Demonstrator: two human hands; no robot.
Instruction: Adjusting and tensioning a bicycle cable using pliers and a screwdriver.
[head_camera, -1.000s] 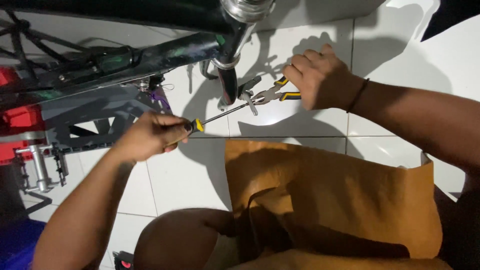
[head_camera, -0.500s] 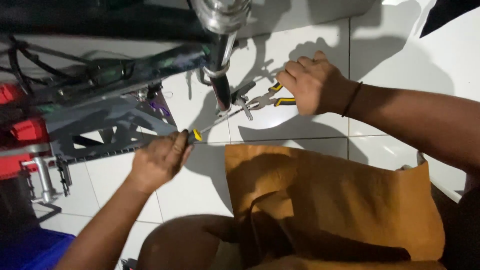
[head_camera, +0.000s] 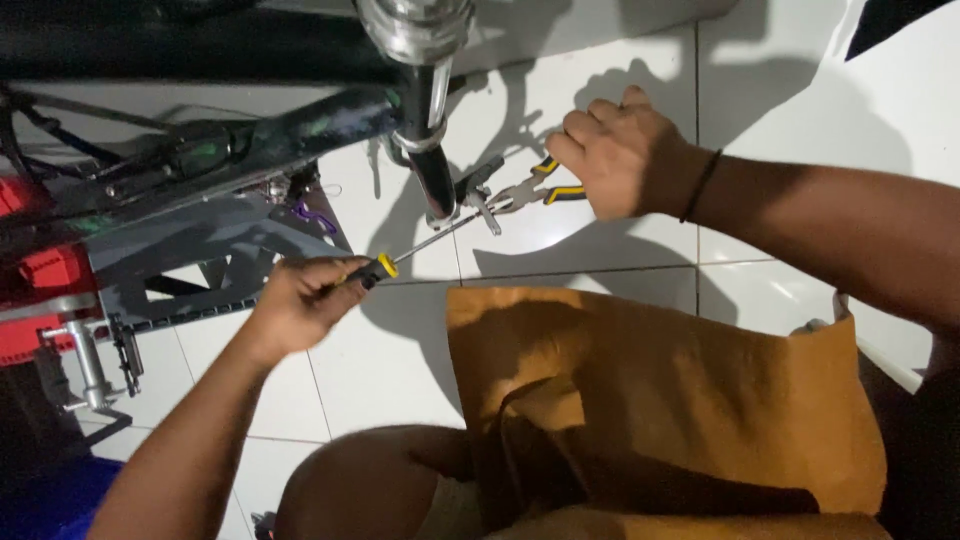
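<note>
My left hand (head_camera: 300, 300) grips a screwdriver (head_camera: 412, 252) with a black and yellow handle; its thin shaft points up and right to a small metal fitting (head_camera: 478, 190) beside a chrome tube (head_camera: 432, 150) of a bicycle. My right hand (head_camera: 625, 155) squeezes the black and yellow handles of pliers (head_camera: 535, 190), whose jaws meet that same fitting from the right. The dark bicycle frame (head_camera: 230, 150) runs across the upper left over the white tiled floor.
A mustard-yellow cloth (head_camera: 680, 400) lies over my lap at the lower right, with my bare knee (head_camera: 370, 480) beside it. A pedal and crank (head_camera: 85, 350) hang at the left near red parts (head_camera: 40, 270). White floor tiles (head_camera: 380, 360) lie between my arms.
My left hand slid left and down along the screwdriver line, and the view shifted so the chrome tube and fitting sit nearer the middle. My right hand kept its grip on the pliers.
</note>
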